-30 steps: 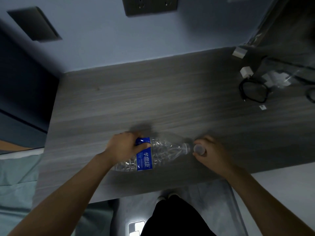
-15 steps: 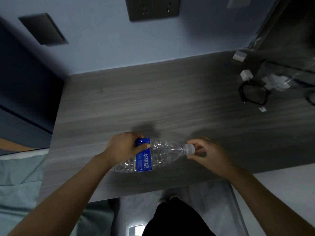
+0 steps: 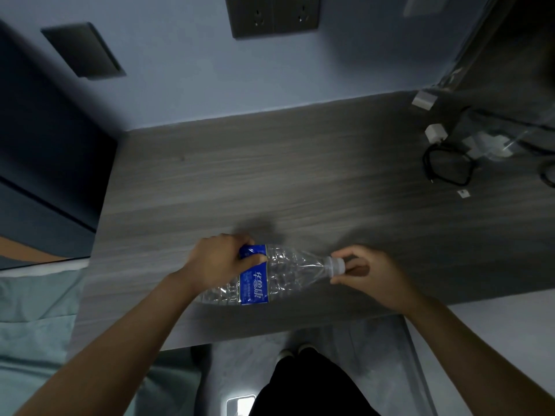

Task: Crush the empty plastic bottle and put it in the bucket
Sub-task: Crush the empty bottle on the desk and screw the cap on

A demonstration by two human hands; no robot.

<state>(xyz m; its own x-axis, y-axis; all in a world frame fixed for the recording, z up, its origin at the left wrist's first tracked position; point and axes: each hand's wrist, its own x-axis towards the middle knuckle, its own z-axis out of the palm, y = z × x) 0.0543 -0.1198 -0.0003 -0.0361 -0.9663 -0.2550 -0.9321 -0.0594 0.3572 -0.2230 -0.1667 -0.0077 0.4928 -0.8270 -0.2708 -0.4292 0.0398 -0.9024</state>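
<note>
A clear plastic bottle with a blue label lies on its side near the front edge of the grey wooden desk, neck pointing right. Its body looks dented and crumpled. My left hand grips the bottle's middle over the label. My right hand pinches the white cap at the neck with thumb and fingers. No bucket is in view.
A coiled black cable with white plugs lies at the desk's back right. Wall sockets sit above the desk. A teal bed cover is at the left. My dark trousers and the floor show below the desk edge.
The right hand has shifted from covering the cap end to pinching the cap with thumb and fingers. The left hand keeps its grip on the bottle, which has stayed in place.
</note>
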